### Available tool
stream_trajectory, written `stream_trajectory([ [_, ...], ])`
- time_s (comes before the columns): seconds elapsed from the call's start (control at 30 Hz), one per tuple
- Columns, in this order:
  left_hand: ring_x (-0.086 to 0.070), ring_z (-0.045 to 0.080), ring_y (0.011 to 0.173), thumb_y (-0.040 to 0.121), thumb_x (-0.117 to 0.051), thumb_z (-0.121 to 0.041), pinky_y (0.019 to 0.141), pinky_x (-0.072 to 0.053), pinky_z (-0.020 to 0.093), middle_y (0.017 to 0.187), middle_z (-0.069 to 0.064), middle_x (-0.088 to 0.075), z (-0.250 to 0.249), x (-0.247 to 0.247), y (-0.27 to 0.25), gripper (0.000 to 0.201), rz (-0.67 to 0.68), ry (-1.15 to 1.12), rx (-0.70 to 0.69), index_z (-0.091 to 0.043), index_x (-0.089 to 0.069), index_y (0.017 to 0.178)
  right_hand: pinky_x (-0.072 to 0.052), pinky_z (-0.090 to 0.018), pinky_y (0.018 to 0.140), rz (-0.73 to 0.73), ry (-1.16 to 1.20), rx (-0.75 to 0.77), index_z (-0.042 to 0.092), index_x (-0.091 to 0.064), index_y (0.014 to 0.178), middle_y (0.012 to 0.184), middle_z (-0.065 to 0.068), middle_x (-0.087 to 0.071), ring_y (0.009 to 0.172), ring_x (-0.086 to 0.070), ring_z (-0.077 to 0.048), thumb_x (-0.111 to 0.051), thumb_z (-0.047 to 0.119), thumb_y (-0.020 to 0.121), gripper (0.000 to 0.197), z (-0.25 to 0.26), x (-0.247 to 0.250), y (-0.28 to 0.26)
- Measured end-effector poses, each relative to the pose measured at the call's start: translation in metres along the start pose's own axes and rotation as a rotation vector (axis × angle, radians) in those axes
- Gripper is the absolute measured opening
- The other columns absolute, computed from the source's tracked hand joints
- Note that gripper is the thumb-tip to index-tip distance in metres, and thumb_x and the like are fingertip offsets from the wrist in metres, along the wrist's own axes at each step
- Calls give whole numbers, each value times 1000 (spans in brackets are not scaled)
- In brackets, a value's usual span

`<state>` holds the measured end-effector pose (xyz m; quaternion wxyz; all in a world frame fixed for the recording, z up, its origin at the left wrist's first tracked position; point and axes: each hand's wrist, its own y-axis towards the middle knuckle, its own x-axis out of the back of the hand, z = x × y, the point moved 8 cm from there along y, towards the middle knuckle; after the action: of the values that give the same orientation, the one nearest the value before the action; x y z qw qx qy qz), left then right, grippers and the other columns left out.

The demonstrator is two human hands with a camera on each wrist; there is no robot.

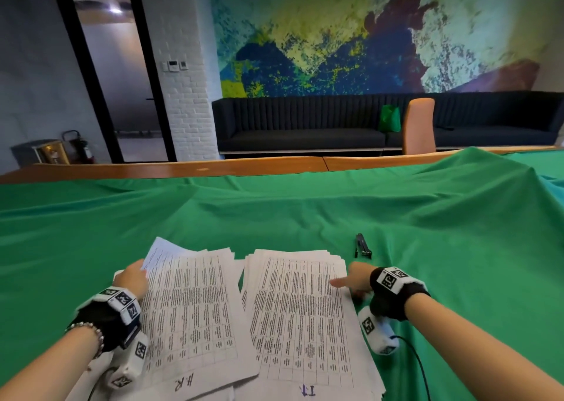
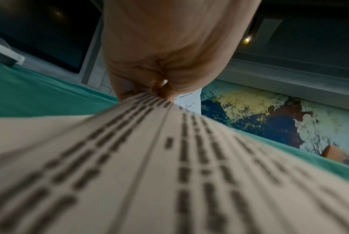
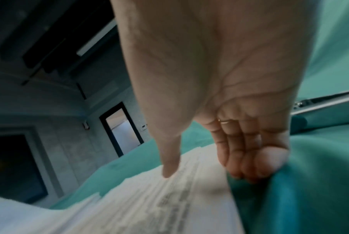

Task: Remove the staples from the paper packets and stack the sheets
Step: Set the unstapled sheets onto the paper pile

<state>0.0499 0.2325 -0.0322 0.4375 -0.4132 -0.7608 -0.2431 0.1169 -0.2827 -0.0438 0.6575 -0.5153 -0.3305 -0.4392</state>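
Observation:
Two piles of printed table sheets lie side by side on the green cloth. The left pile, marked "H.R", has my left hand at its far left corner, pinching the top sheets between thumb and fingers. The right stack is thicker and its edges are fanned. My right hand sits at that stack's right edge with the thumb stretched over the top sheet and the fingers down against the cloth beside it. A black staple remover lies on the cloth just beyond my right hand.
The green cloth covers a wide wooden table and bunches into a raised fold at the far right. An orange chair and a dark sofa stand beyond the table. A black cable trails from my right wrist.

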Motion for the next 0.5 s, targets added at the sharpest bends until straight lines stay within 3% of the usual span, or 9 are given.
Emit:
stream_trajectory([
  [0.07, -60, 27, 83, 100, -34, -16, 80, -50, 35, 105, 12, -66, 3, -2, 6, 35, 25, 53, 5, -19, -59, 125, -42, -21, 62, 35, 6, -5, 14, -50, 77, 83, 0, -57, 70, -53, -15, -62, 64, 82, 52, -1, -7, 1],
  [0.13, -60, 28, 86, 97, -32, -29, 85, -52, 40, 104, 8, -64, 2, -1, 4, 37, 64, 140, 10, -22, -59, 123, -50, -26, 75, 71, -4, 22, 8, -59, 101, 98, -2, -63, 83, -61, -21, -71, 76, 59, 81, 0, -11, 5],
  [0.2, -56, 36, 107, 96, -31, -31, 95, -47, 46, 127, 15, -53, -4, 4, -7, 43, 72, 243, 42, -23, -45, 136, -54, -31, 83, 85, -29, 55, 13, -67, 103, 97, 1, -71, 88, -68, -21, -71, 86, 30, 104, -1, -13, 14],
  [0.27, -44, 40, 124, 95, -35, -13, 104, -38, 53, 145, 21, -31, -26, 8, -22, 59, 37, 340, 33, -29, -19, 150, -56, -33, 85, 96, -41, 70, 18, -71, 94, 89, 3, -74, 87, -70, -20, -65, 90, 13, 108, -7, -18, 25],
  [0.3, -42, 38, 126, 93, -41, -7, 106, -36, 54, 144, 20, -30, -42, 8, -27, 68, 15, 353, -15, -30, -15, 151, -56, -34, 84, 97, -46, 67, 19, -71, 91, 87, 4, -74, 86, -71, -19, -64, 91, 12, 108, -11, -21, 31],
  [0.37, -46, 30, 125, 91, -54, -13, 105, -35, 51, 139, 12, -40, -82, 0, -38, 67, 27, 287, -199, -26, -24, 149, -57, -36, 83, 95, -55, 51, 21, -71, 89, 83, 6, -74, 83, -71, -18, -64, 94, 15, 104, -18, -25, 39],
  [0.43, -56, 21, 114, 92, -60, -20, 101, -44, 38, 126, 4, -56, -120, -23, -54, 48, 203, 93, -369, -17, -46, 138, -56, -35, 83, 98, -25, 66, 26, -72, 90, 82, 10, -74, 81, -71, -16, -66, 93, 20, 97, -17, -26, 37],
  [0.5, -61, 17, 108, 91, -64, -22, 95, -47, 29, 115, 0, -63, -150, -52, -77, 38, 451, -42, -423, -12, -57, 127, -56, -34, 83, 112, 7, 76, 28, -72, 88, 81, 12, -74, 79, -70, -14, -69, 90, 25, 88, -12, -23, 26],
])
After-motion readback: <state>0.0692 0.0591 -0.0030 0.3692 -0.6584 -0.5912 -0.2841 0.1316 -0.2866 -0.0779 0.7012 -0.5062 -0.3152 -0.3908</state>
